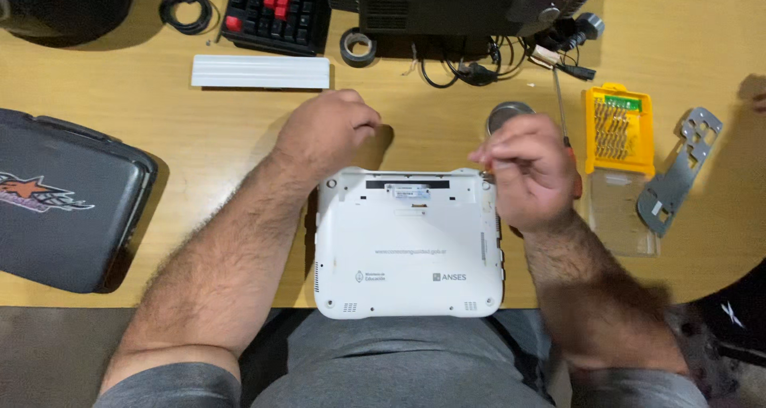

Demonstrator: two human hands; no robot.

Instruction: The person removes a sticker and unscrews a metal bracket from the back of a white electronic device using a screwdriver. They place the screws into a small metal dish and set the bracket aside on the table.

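White netbook (408, 244) lying upside down at the near edge of the wooden desk (159, 128), its front edge hanging slightly over the lap. Along its upper edge a dark rectangular strip with a small pale label below it; lower down, two small grey printed marks, left and right of centre. Vent slots at both bottom corners.

Left hand (329, 128) resting knuckles-down just above the netbook's upper left corner, fingers curled in loosely; whether anything sits inside, cannot tell. Right hand (531, 172) at the upper right corner, fingers pinched together around the handle of a thin screwdriver (560, 108), shaft rising toward the far side of the desk; tip hidden behind the fingers.

Just beyond the right hand, a round metal tin (506, 114). To the right, a yellow bit holder (618, 128) with rows of metal bits and a green strip at the top, its clear lid (618, 212) lying open below. Beside that, a grey perforated metal bracket (678, 172).

Farther back: long white ribbed bar (260, 71), roll of black tape (357, 46), black keyboard with red keys (275, 10), coiled black cable (185, 7). At far left, a dark hard case (68, 200) with a star-shaped orange and white sticker.
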